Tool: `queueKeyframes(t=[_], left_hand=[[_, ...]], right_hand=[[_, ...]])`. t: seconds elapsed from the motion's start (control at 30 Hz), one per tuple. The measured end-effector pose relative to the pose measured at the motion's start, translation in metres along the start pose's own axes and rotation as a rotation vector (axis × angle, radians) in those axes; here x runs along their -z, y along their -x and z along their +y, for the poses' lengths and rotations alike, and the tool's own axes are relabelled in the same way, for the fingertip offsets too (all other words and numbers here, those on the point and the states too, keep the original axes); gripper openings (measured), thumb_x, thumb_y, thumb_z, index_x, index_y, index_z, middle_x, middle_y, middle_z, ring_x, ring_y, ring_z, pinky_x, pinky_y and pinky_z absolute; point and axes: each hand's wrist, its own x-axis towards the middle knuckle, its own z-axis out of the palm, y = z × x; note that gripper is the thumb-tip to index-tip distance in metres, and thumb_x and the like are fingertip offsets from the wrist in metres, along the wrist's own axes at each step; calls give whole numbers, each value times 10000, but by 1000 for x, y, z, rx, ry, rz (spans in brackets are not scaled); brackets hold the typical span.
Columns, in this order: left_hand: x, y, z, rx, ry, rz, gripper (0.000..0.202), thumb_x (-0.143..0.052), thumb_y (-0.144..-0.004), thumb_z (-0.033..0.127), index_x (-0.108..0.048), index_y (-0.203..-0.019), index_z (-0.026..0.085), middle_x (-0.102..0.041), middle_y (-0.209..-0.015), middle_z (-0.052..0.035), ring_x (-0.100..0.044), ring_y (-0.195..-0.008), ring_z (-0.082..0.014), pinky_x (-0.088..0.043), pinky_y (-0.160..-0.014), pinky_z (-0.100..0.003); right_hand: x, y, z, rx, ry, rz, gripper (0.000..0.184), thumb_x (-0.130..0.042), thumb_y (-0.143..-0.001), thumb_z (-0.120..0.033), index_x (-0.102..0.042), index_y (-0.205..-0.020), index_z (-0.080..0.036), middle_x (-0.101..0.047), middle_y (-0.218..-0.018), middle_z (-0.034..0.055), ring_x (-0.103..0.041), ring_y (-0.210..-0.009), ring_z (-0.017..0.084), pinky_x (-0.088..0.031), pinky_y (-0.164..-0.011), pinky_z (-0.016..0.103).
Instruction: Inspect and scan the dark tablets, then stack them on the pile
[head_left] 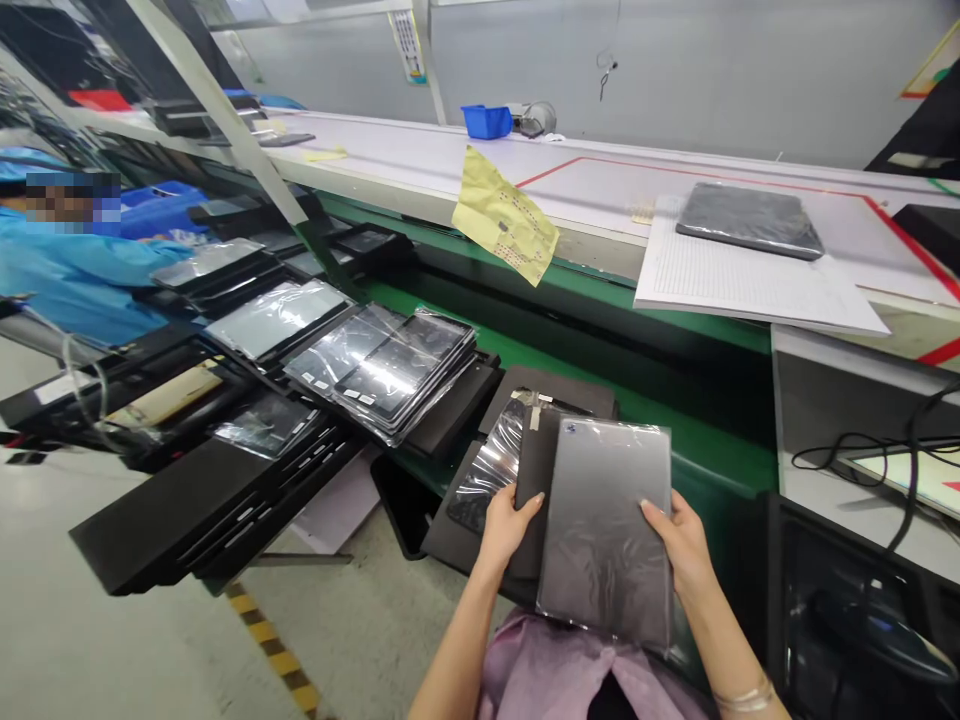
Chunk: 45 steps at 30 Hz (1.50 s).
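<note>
both hands low in the head view, just above a lilac garment [555, 670] in the lap. right hand [686, 550] clamped on the right edge of a grey tablet in a clear bag [604, 530], fingertips curled over its back, thumb out of sight behind it. left hand [506, 525] closed on the left edge of a dark flat case [536, 490] tucked just behind and to the left of the tablet, fingers pressed together on its face. tablet held back side up, camera corner at the upper left, tilted slightly, lower edge near the lap, overlapping the case. crinkled plastic film [491, 465] touching the case on its left, lying on a black tray [450, 540] at the edge of the green conveyor belt [675, 420].

further left along the belt, a pile of bagged tablets [390, 370] on more black trays, screens glossy under the lights. yellow sheet [502, 215] hanging over the rim of the white bench [450, 160] beyond the belt. on that bench, a dark bagged slab [750, 220] resting on a white printed sheet [735, 275], and a blue bin [487, 120] well back. black cables [862, 455] across a grey surface at the right. at far left, a co-worker's blue sleeve [82, 275] beside the trays
</note>
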Motion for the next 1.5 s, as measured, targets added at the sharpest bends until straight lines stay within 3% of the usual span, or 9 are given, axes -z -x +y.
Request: queueKeyframes(t=[0.23,0.4,0.53,0.67,0.8,0.93,1.13,1.37,1.5], left_hand=[[4,40,25,53,356,-107,854,-551,-700,679,-401,-1346,141,-400,-1451,-154,-390,-1331,-289,-352,-1083,-384],[8,36,28,-153,281,-94,800,-626,-720,545,-357,-1350,133,-575,-1252,-146,-579,-1115,-255,-450,-976,-371],[27,7,17,-165,-71,132,633,-457,-805,544,-497,-1239,86,-636,-765,-87,-635,-786,-271,-498,-805,-468],[37,7,23,-250,-200,316,610,-539,-729,557,-591,-1100,76,-581,-1115,-234,-451,-1195,-405,-274,-1034,-616],[16,43,56,-552,195,-151,470,-566,-838,424,-511,-1255,216,-595,-1249,-120,-559,-1140,-260,-433,-990,-442],[-11,65,88,-904,595,-97,101,-634,-838,327,-638,-836,226,-719,-809,-36,-646,-740,-187,-500,-723,-326],[-15,61,103,-1031,557,-182,141,-577,-874,326,-650,-884,205,-721,-866,-46,-647,-763,-192,-469,-738,-332],[-19,58,108,-1117,514,-195,186,-555,-887,347,-650,-883,187,-721,-849,-48,-659,-745,-199,-482,-707,-322],[-12,61,128,-1248,243,-178,171,-507,-916,293,-630,-909,173,-714,-848,-70,-664,-767,-200,-480,-683,-315]], right_hand=[[-9,12,-12,133,-3,-1,517,-763,-712,-479,-620,-1088,-154,-705,-965,104,-674,-881,260,-564,-759,355],[-15,25,-23,316,51,29,416,-688,-800,-464,-643,-1104,-183,-665,-1124,91,-627,-1015,228,-522,-864,313],[-14,28,-21,320,-36,-37,362,-662,-830,-427,-614,-1115,-210,-676,-1070,75,-645,-923,213,-534,-805,318],[-1,44,-26,592,148,3,235,-602,-880,-375,-615,-1047,-211,-675,-913,50,-633,-767,162,-522,-693,254],[-5,65,-51,1068,460,-65,130,-532,-909,-254,-628,-968,-191,-669,-778,59,-653,-708,186,-524,-613,278],[-19,78,-85,1286,440,-328,354,-511,-881,-91,-535,-1210,-219,-696,-956,87,-667,-938,238,-573,-746,403],[-17,91,-99,1401,443,-369,450,-542,-872,-86,-457,-1310,-145,-686,-989,118,-672,-936,228,-594,-731,367],[-5,95,-95,1266,339,-288,367,-541,-918,-153,-502,-1276,-218,-688,-989,48,-662,-946,193,-589,-763,353],[6,107,-101,1498,658,173,573,-638,-825,-133,-447,-1353,-250,-559,-1297,12,-516,-1218,218,-460,-1036,384]])
